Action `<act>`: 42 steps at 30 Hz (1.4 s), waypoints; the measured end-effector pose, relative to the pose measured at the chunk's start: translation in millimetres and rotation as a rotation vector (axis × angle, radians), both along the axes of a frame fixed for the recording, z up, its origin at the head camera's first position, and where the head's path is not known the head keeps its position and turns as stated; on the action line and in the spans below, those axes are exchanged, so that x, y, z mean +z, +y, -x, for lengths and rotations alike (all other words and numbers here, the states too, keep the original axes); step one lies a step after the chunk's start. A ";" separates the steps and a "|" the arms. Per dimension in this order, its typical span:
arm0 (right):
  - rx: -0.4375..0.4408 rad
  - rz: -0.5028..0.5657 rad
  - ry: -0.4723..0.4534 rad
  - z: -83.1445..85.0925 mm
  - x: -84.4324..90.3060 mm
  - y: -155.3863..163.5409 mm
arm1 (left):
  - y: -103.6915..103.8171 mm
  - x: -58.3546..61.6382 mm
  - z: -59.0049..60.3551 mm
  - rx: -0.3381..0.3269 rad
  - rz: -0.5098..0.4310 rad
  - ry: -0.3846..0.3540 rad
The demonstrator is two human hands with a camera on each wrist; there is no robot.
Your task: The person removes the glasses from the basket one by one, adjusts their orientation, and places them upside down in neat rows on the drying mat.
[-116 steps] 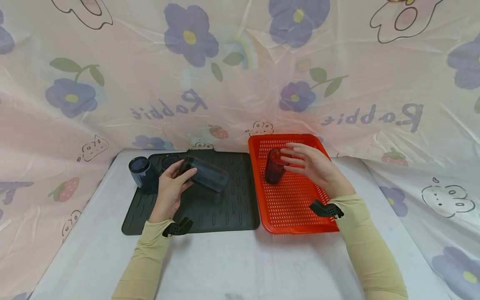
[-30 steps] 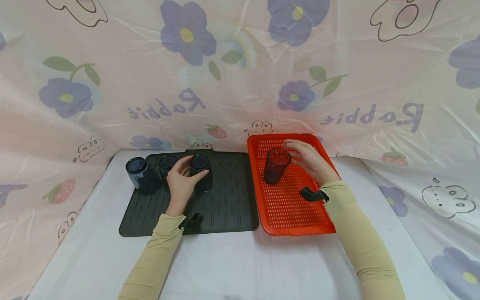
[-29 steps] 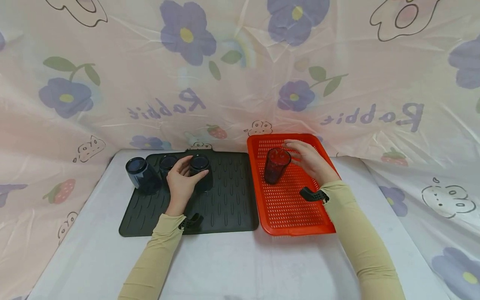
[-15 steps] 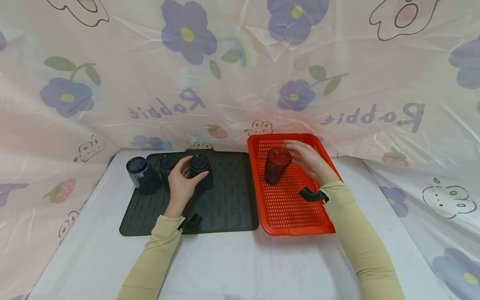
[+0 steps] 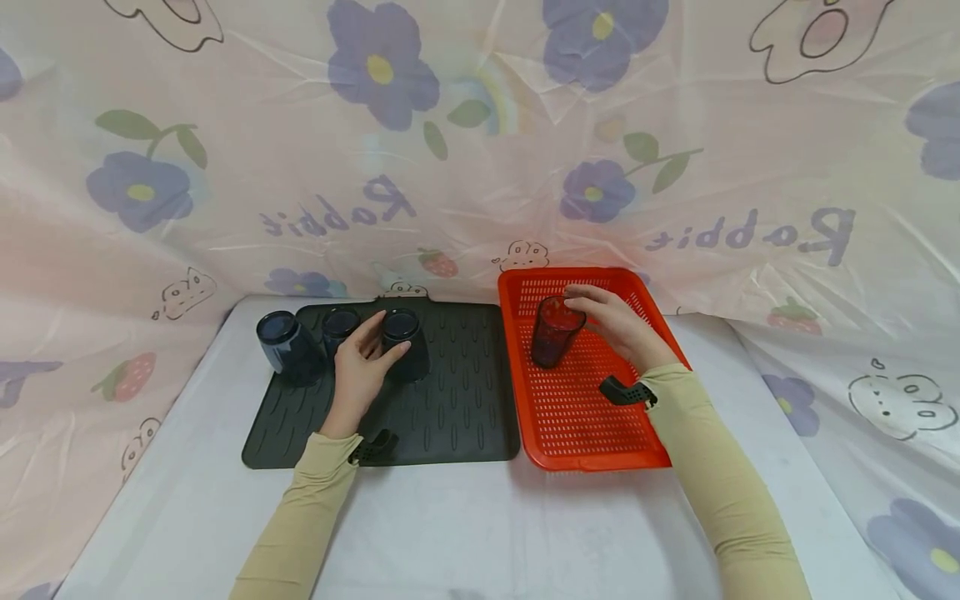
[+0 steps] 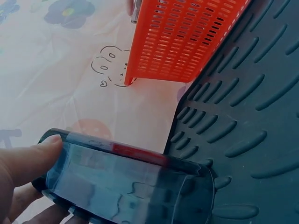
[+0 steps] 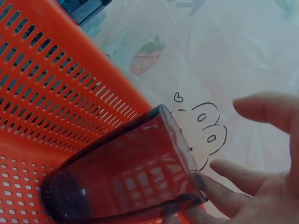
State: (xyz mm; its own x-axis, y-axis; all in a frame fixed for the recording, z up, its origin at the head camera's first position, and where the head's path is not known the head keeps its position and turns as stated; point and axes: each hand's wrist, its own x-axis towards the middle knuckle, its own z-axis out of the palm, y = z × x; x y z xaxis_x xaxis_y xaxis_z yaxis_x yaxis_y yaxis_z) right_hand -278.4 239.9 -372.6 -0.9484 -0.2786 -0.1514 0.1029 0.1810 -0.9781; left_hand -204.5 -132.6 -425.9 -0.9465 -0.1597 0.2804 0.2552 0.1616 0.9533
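Note:
My left hand (image 5: pixel 360 371) has thumb and fingers on either side of a dark blue drinking glass (image 5: pixel 408 354), near its upturned base. In the left wrist view the thumb lies over that end of the glass (image 6: pixel 121 177), whose other end meets the dark ridged mat (image 5: pixel 457 408). My right hand (image 5: pixel 611 325) has its fingers spread beside the rim of another glass (image 5: pixel 553 333), which leans mouth up inside the red basket (image 5: pixel 577 462). The right wrist view shows fingertips right at that glass's (image 7: pixel 126 172) rim, the thumb apart from it.
Two more dark glasses, one at the mat's left edge (image 5: pixel 292 350) and one behind my left hand (image 5: pixel 337 325), stand upside down. The basket stands against the mat's right side. A patterned curtain (image 5: pixel 480 167) hangs behind the white table (image 5: pixel 480 533).
The glass at my left hand, tilted on its side earlier, now stands upside down on the mat. Just now the left hand has shifted slightly left. My right hand moved a little nearer its glass.

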 end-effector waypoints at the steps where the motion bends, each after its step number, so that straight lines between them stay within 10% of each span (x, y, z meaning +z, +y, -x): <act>1: 0.002 -0.009 -0.001 0.4 -1.3 0.3 | 0.8 3.4 -2.3 -0.003 -0.001 -0.002; 31: 0.104 -0.182 0.095 -0.7 -7.6 -5.4 | 5.2 13.4 -11.0 0.024 0.037 -0.045; 42: 0.066 -0.251 0.129 0.1 -12.7 -3.5 | -0.8 -17.3 7.8 0.079 0.081 -0.057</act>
